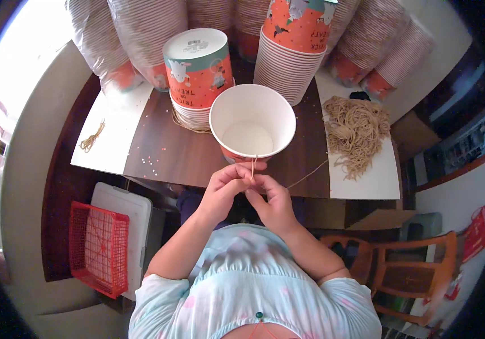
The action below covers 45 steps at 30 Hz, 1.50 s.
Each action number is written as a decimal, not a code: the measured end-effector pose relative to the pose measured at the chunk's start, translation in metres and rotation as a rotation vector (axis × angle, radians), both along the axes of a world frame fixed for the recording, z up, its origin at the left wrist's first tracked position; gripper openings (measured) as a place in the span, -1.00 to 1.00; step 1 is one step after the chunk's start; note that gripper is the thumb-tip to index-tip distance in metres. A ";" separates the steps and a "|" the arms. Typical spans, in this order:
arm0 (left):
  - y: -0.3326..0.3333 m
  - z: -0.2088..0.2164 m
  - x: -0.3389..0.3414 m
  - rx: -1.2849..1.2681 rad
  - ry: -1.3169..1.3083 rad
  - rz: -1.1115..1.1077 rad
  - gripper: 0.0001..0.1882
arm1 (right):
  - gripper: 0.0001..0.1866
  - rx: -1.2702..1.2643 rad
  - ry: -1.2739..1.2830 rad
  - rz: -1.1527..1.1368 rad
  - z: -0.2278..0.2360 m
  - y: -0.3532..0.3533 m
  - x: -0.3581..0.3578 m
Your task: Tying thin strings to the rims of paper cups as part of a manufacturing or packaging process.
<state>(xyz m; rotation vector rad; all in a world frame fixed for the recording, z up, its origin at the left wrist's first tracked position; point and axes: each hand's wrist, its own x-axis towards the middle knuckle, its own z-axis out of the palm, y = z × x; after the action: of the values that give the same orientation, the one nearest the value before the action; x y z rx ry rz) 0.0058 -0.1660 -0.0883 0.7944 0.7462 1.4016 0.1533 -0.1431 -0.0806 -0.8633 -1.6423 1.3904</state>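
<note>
At the table's front edge stands an orange paper bucket (279, 113) with its white inside facing up. A tan cord (253, 165) runs over the near part of its rim. My left hand (223, 192) pinches the cord just in front of the bucket, fingers closed. Close against it, my right hand (274, 200) has its thumb and fingers closed on the same cord. The exact grip between the fingertips is partly hidden. A thin strand (309, 174) leads from beside my right hand toward a heap of loose tan cords (357, 130) at the right.
Upside-down bucket stacks (199, 79) (287, 65) stand behind the open bucket, with plastic-wrapped stacks (149, 34) farther back. A small cord bundle (91, 137) lies on the white board at left. A red basket (98, 248) is low left; a wooden chair (414, 274) is at right.
</note>
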 end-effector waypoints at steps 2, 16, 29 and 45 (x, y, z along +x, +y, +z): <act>0.003 0.011 0.006 0.018 -0.014 0.019 -0.95 | -0.79 0.080 -0.039 0.004 -0.001 0.003 0.008; -0.009 0.012 0.018 0.341 0.832 0.487 -0.91 | -0.85 -0.147 0.017 0.053 0.022 0.029 0.000; -0.006 0.018 0.017 0.236 0.750 0.438 -0.66 | -0.92 0.244 -0.277 0.005 0.031 0.024 0.010; 0.004 0.028 0.004 0.357 0.959 0.251 -0.74 | -0.92 0.224 -0.365 0.009 0.041 0.029 0.027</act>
<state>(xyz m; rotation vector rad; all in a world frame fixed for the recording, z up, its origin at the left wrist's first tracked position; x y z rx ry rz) 0.0101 -0.1623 -0.0607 1.7537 1.3729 1.3564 0.1799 -0.1145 -0.0396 -1.0185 -2.0336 1.0701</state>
